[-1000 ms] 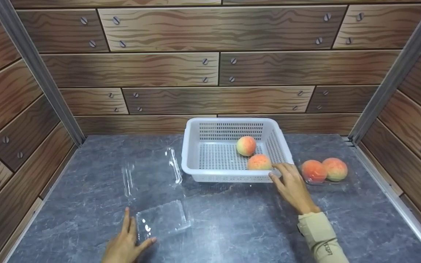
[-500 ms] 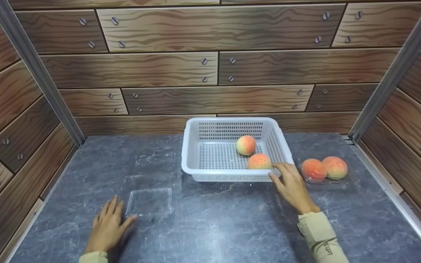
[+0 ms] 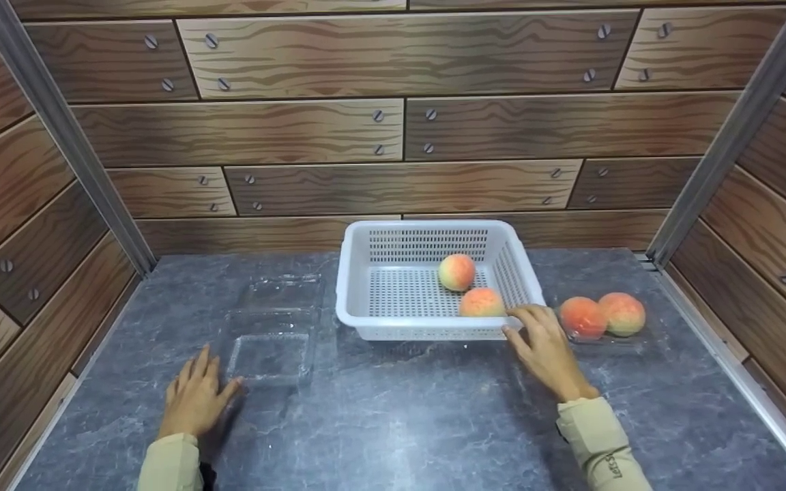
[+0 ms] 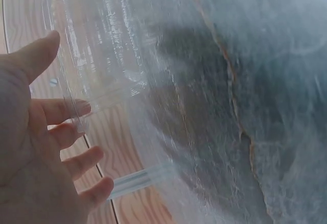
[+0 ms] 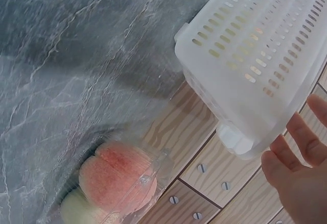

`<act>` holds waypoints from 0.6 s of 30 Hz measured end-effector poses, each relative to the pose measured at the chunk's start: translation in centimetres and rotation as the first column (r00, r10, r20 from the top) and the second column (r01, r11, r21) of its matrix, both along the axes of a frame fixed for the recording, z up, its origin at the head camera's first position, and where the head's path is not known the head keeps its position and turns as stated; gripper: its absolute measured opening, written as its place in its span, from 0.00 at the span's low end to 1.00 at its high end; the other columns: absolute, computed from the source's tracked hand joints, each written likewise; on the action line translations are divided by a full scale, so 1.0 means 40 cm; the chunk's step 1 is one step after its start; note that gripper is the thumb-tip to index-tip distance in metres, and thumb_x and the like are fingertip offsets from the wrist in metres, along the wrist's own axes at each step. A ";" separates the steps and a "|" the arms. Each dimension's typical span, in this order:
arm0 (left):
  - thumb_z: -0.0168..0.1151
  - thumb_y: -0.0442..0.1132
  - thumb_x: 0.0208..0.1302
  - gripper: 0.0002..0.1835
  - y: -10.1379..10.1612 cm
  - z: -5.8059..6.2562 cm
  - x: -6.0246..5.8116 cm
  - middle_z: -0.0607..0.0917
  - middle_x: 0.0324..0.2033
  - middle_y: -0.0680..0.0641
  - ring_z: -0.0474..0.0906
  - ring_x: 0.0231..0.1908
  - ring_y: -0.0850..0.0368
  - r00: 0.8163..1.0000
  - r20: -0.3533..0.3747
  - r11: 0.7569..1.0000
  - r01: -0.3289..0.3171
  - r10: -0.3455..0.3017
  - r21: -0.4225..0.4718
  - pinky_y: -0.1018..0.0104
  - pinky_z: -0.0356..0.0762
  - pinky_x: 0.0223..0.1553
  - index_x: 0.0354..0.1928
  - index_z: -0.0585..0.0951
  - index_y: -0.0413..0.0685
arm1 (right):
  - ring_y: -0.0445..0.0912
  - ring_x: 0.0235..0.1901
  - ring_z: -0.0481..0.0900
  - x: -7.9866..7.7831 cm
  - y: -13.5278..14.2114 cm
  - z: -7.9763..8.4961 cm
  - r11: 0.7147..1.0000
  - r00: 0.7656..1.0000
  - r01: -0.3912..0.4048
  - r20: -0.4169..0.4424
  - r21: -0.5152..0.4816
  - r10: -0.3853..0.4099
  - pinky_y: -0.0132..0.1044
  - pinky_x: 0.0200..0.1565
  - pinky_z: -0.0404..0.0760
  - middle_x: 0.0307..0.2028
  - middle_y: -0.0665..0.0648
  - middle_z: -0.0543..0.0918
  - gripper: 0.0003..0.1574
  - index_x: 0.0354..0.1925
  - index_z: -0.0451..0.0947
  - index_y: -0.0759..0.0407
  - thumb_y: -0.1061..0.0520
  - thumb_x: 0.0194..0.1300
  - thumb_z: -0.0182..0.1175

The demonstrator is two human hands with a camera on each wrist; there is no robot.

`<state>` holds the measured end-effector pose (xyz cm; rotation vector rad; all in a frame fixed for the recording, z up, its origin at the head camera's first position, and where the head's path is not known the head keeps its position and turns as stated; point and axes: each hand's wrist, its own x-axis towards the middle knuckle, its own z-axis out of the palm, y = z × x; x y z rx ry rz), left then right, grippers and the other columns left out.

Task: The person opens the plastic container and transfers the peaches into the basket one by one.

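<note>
A clear plastic clamshell container (image 3: pixel 270 358) lies unfolded on the left of the grey table. My left hand (image 3: pixel 195 395) is at its left side, fingers extended and thumb spread. In the left wrist view, two fingertips meet the container's clear edge (image 4: pixel 69 89). My right hand (image 3: pixel 546 351) rests its fingertips on the near right corner of a white perforated plastic basket (image 3: pixel 420 329). Inside the basket are two peaches, one farther back (image 3: pixel 457 272) and one (image 3: pixel 482 302) behind the front rim. The right wrist view shows relaxed fingers along the basket rim (image 5: pixel 245 147).
Right of the basket, two more peaches (image 3: pixel 583 318) sit in another clear plastic container, seen also as a wrapped-looking pink peach (image 5: pixel 120 175) in the right wrist view. Wood-patterned panels (image 3: pixel 311 129) wall the table (image 3: pixel 393 423) at the back and both sides.
The clear container has been turned straighter and slid away from me, toward the back left. My left hand has moved forward and left with it. My right hand stays at the basket corner.
</note>
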<state>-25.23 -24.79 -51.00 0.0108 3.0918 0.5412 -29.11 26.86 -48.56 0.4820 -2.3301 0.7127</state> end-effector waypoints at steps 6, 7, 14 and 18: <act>0.47 0.57 0.65 0.38 0.013 -0.002 -0.002 0.48 0.67 0.32 0.46 0.63 0.31 0.999 -0.034 1.000 -0.016 0.015 -0.023 0.33 0.43 0.57 0.62 0.61 0.27 | 0.57 0.44 0.71 -0.004 -0.001 0.001 0.999 0.999 -0.012 -0.033 0.030 0.013 0.52 0.47 0.69 0.39 0.61 0.78 0.12 0.37 0.81 0.65 0.62 0.52 0.65; 0.47 0.56 0.66 0.37 0.015 -0.003 -0.002 0.49 0.66 0.31 0.46 0.63 0.31 0.999 -0.043 0.999 -0.016 0.015 -0.028 0.33 0.43 0.57 0.62 0.61 0.27 | 0.57 0.44 0.71 -0.004 -0.001 0.001 0.999 0.999 -0.013 -0.035 0.036 0.014 0.52 0.47 0.70 0.39 0.61 0.78 0.12 0.37 0.81 0.64 0.62 0.52 0.65; 0.49 0.50 0.66 0.33 0.026 -0.004 0.005 0.52 0.64 0.28 0.49 0.61 0.30 0.993 -0.114 1.000 -0.004 0.002 -0.018 0.33 0.45 0.56 0.62 0.62 0.28 | 0.57 0.43 0.72 -0.004 0.003 0.002 0.998 0.999 -0.015 -0.041 0.056 0.017 0.51 0.45 0.70 0.39 0.61 0.79 0.13 0.37 0.81 0.64 0.63 0.50 0.66; 0.48 0.50 0.67 0.32 0.028 -0.001 0.009 0.54 0.64 0.28 0.50 0.61 0.30 0.990 -0.138 1.000 0.004 -0.007 -0.022 0.33 0.46 0.56 0.62 0.62 0.30 | 0.57 0.43 0.72 -0.004 0.004 0.002 0.998 0.999 -0.010 -0.042 0.057 0.013 0.51 0.44 0.71 0.39 0.61 0.79 0.13 0.37 0.81 0.64 0.64 0.50 0.67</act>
